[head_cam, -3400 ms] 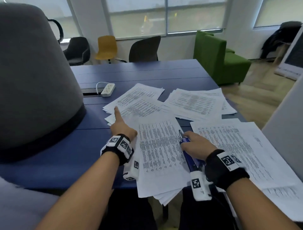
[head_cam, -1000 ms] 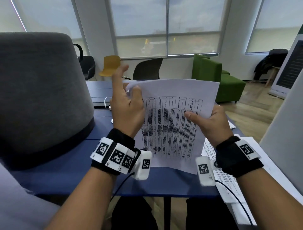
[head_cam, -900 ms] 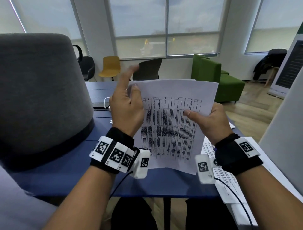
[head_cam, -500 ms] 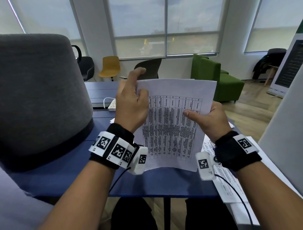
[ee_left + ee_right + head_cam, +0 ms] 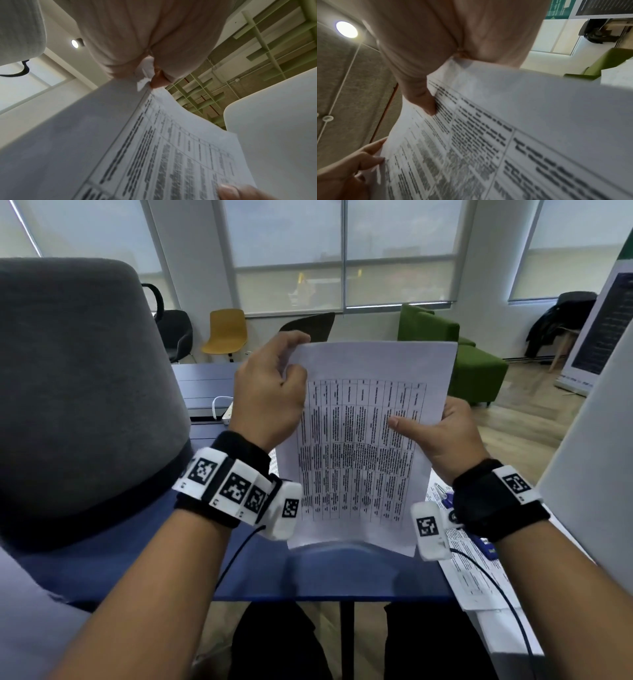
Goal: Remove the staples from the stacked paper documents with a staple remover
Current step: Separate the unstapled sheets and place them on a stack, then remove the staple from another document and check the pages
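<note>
I hold a printed paper document (image 5: 363, 446) upright in front of me, above the blue table (image 5: 308, 573). My left hand (image 5: 270, 392) pinches its top left corner, fingers curled over the edge; in the left wrist view the document (image 5: 154, 155) shows a torn, crumpled corner there. My right hand (image 5: 442, 433) grips the right edge, thumb across the printed table; the right wrist view shows that thumb on the document (image 5: 488, 135). The blue staple remover (image 5: 479, 537) lies on papers by my right wrist, mostly hidden. No staple is visible.
More printed sheets (image 5: 479, 580) lie on the table at the right, near its front edge. A white power strip (image 5: 226, 414) sits behind my left hand. A tall grey felt shape (image 5: 75, 392) stands at the left, a pale panel (image 5: 599, 457) at the right.
Since the first frame I let go of the staple remover and lifted the document off the table. In the last second my left fingers curled down onto the top left corner.
</note>
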Demonstrator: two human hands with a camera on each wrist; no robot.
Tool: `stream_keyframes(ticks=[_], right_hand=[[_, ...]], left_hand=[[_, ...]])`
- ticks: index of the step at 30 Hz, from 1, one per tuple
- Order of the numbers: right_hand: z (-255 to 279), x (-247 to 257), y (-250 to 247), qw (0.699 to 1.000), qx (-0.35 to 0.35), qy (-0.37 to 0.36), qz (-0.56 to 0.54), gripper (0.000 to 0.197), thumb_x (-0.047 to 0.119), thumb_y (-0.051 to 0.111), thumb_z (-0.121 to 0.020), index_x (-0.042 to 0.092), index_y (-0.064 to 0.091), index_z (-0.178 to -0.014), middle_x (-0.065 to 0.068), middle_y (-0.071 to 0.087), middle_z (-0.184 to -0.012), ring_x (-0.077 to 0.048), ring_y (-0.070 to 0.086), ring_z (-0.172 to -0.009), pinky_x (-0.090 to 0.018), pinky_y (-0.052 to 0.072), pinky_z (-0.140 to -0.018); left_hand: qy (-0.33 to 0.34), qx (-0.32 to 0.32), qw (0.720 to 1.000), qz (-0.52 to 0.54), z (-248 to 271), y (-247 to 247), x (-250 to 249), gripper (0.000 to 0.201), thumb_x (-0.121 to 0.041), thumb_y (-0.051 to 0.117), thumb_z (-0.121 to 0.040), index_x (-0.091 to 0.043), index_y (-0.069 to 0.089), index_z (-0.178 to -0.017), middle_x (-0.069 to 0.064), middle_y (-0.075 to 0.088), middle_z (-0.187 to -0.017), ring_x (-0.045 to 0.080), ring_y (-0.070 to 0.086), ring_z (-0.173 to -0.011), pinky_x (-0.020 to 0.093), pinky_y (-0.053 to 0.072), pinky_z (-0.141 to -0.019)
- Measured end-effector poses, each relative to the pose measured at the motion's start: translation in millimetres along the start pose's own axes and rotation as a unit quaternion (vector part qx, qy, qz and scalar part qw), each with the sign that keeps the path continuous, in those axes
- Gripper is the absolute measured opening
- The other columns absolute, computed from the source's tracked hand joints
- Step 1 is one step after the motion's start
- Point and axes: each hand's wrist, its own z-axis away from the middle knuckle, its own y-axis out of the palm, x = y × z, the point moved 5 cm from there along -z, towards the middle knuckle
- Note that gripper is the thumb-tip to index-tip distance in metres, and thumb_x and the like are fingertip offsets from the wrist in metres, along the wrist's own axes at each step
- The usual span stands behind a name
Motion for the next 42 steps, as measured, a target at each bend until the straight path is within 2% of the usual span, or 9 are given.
stream_keyframes(ticks=[4, 8, 9, 13, 18, 25, 33, 38, 42], right_hand=[[-4.5, -1.9, -1.2, 0.998, 0.035, 0.055, -0.002, 0.035, 0.007, 0.079, -0.079, 0.010, 0.070, -0.113, -0.009, 0.075, -0.113, -0.023, 0.072, -0.105, -0.038, 0.058, -0.091], [-5.4, -41.2, -21.2, 0.980, 0.029, 0.184, 0.064, 0.048, 0.050, 0.076, -0.076, 0.011, 0.072, -0.104, -0.011, 0.075, -0.100, -0.021, 0.071, -0.088, -0.038, 0.056, -0.080], [-8.1, -52.8, -34.6, 0.959, 0.027, 0.192, 0.209, 0.052, 0.059, 0.073, -0.077, 0.012, 0.072, -0.099, -0.007, 0.073, -0.096, -0.019, 0.068, -0.085, -0.036, 0.053, -0.079], [4.9, -124.9, -88.0, 0.681, 0.167, 0.293, 0.650, 0.066, 0.067, 0.071, -0.074, 0.011, 0.069, -0.107, -0.002, 0.067, -0.096, -0.025, 0.061, -0.093, -0.029, 0.049, -0.082], [30.9, -153.1, -102.9, 0.628, 0.209, 0.360, 0.657, 0.043, 0.047, 0.078, -0.080, 0.009, 0.063, -0.094, -0.002, 0.059, -0.079, -0.023, 0.058, -0.076, -0.028, 0.046, -0.066], [27.2, -130.6, -110.4, 0.689, 0.121, 0.331, 0.633, 0.034, 0.036, 0.071, -0.087, 0.009, 0.057, -0.101, -0.011, 0.062, -0.097, -0.029, 0.057, -0.084, -0.030, 0.043, -0.069], [2.6, -67.9, -13.2, 0.970, -0.055, 0.146, 0.187, 0.022, 0.038, 0.066, -0.094, 0.018, 0.059, -0.100, -0.009, 0.065, -0.087, -0.021, 0.057, -0.068, -0.033, 0.048, -0.057], [-5.3, -90.5, 78.3, 0.992, -0.037, 0.090, 0.076, 0.022, 0.042, 0.064, -0.092, 0.027, 0.062, -0.108, 0.002, 0.072, -0.098, -0.017, 0.068, -0.088, -0.038, 0.057, -0.083], [-9.7, -110.6, 127.5, 0.992, -0.007, 0.072, 0.104, 0.029, 0.044, 0.064, -0.094, 0.018, 0.058, -0.104, -0.001, 0.068, -0.090, -0.018, 0.064, -0.083, -0.032, 0.051, -0.076]], left_hand=[[-0.038, 0.047, 0.998, -0.019, -9.0, 5.5, 19.7, 0.038, -0.010, 0.050, -0.095, -0.021, 0.064, -0.129, -0.006, 0.067, -0.118, 0.010, 0.064, -0.100, 0.028, 0.055, -0.088], [-0.202, 0.120, 0.972, 0.021, 1.0, 29.3, 98.6, 0.041, -0.004, 0.052, -0.086, -0.022, 0.071, -0.117, 0.010, 0.073, -0.115, 0.028, 0.071, -0.094, 0.045, 0.060, -0.089], [-0.235, 0.141, 0.961, 0.028, 11.3, 37.4, 120.4, 0.041, 0.000, 0.053, -0.083, -0.022, 0.072, -0.112, 0.012, 0.073, -0.114, 0.031, 0.071, -0.090, 0.048, 0.060, -0.089], [-0.333, 0.196, 0.922, 0.039, 71.3, 70.6, 185.1, 0.049, 0.008, 0.050, -0.074, -0.026, 0.072, -0.100, 0.009, 0.071, -0.123, 0.030, 0.069, -0.097, 0.039, 0.054, -0.091], [-0.399, 0.140, 0.905, 0.046, 112.0, 89.7, 216.5, 0.048, 0.008, 0.062, -0.082, -0.017, 0.065, -0.124, 0.018, 0.066, -0.109, 0.026, 0.063, -0.072, 0.032, 0.055, -0.072], [-0.482, 0.078, 0.859, 0.153, 127.0, 95.3, 232.4, 0.023, -0.001, 0.086, -0.064, -0.008, 0.074, -0.082, 0.018, 0.075, -0.082, 0.028, 0.070, -0.072, 0.047, 0.061, -0.079], [-0.462, 0.046, 0.852, 0.244, 133.5, 93.6, 225.5, 0.026, 0.011, 0.084, -0.073, -0.003, 0.068, -0.086, 0.020, 0.075, -0.082, 0.033, 0.071, -0.077, 0.046, 0.060, -0.084], [-0.429, 0.035, 0.871, 0.236, 135.2, 88.7, 218.4, 0.023, 0.014, 0.081, -0.074, -0.002, 0.067, -0.083, 0.010, 0.073, -0.067, 0.021, 0.068, -0.060, 0.034, 0.060, -0.070], [-0.397, 0.024, 0.889, 0.226, 136.4, 88.7, 216.8, 0.018, 0.011, 0.083, -0.074, -0.003, 0.072, -0.077, 0.013, 0.068, -0.073, 0.019, 0.063, -0.064, 0.030, 0.056, -0.069]])
